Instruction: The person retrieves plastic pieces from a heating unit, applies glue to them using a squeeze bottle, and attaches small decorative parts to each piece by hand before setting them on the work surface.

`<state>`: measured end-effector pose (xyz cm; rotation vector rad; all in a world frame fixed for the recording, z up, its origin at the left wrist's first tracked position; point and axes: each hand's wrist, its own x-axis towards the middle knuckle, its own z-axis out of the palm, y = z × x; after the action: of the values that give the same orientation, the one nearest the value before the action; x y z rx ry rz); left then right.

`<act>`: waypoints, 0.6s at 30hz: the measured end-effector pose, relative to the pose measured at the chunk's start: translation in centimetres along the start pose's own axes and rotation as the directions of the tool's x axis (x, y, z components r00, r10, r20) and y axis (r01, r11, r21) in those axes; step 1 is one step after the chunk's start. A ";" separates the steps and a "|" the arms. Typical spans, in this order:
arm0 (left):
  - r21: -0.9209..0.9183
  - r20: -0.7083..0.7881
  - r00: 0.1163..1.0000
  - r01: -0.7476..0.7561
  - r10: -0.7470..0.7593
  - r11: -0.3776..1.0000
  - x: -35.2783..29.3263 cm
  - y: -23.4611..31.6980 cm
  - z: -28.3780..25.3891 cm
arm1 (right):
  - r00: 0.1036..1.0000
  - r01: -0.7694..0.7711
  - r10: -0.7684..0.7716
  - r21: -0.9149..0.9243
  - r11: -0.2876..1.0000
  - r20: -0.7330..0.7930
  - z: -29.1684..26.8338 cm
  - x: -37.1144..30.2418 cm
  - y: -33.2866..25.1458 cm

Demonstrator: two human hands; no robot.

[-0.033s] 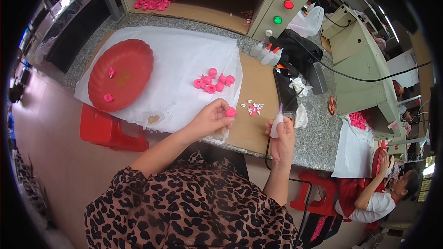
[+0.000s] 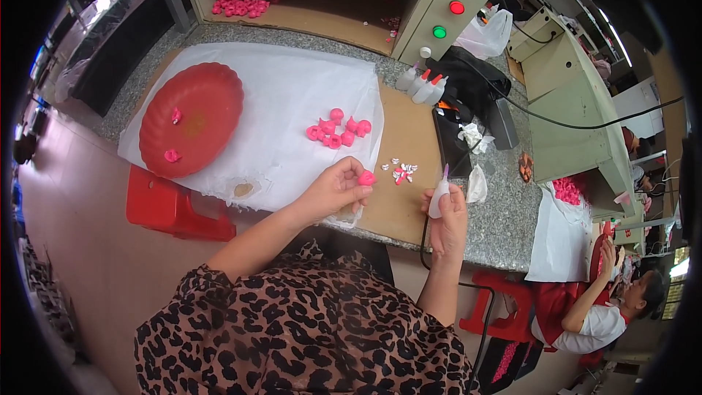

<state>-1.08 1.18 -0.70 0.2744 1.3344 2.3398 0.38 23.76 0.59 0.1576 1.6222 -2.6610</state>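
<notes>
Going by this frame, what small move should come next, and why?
Probably the right hand should tip the white bottle so its purple nozzle nears the pink piece pinched in the left hand: both things are held, but the nozzle points upward, apart from the piece.

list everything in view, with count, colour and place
Tabletop: one, grey, centre
Sheet: one, white, tabletop's left
Plate: one, red, on sheet
Pieces: two, pink, in plate
Clustered pieces: about eight, pink, on sheet
Board: one, brown, right of sheet
Bits: several, silver and pink, on board
Standing bottles: three, whitish, near board's far end
Tissues: two, white, right of board
Cabinets: two, pale, back and right
Stools: two, red, left and right
Co-worker: one, red-and-white clothing, right
Left hand: one, bare, holding pink piece
Right hand: one, bare, holding bottle
</notes>
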 end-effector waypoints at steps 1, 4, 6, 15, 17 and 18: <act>0.001 0.004 1.000 0.001 -0.001 1.000 0.1 -0.2 0.1 | 0.999 0.040 -0.041 -0.060 0.997 -0.015 0.1 0.1 0.0; -0.106 0.016 1.000 -0.019 0.021 0.994 0.4 -0.7 0.2 | 0.995 0.097 -0.097 -0.128 0.987 0.007 0.1 0.6 0.1; -0.110 0.030 0.999 -0.016 0.020 0.994 0.5 -0.9 0.2 | 0.999 0.048 -0.048 -0.162 0.986 0.004 0.4 0.6 -0.4; -0.132 0.059 0.998 0.005 0.003 0.991 0.4 -1.4 -0.3 | 0.951 0.227 -0.299 -0.834 0.502 0.079 1.7 1.2 1.8; -0.139 0.049 0.999 0.004 0.003 0.990 0.3 -1.4 -0.4 | 0.885 0.423 -0.318 -0.871 0.249 0.339 2.1 1.7 1.7; -0.145 0.037 0.999 0.003 0.003 0.989 0.3 -1.3 -0.4 | 0.885 0.424 -0.318 -0.871 0.249 0.340 2.3 1.9 1.7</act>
<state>-1.14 1.62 -2.05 0.2716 1.1400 2.4051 -1.53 20.97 -0.03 -0.4435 3.1233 -1.3237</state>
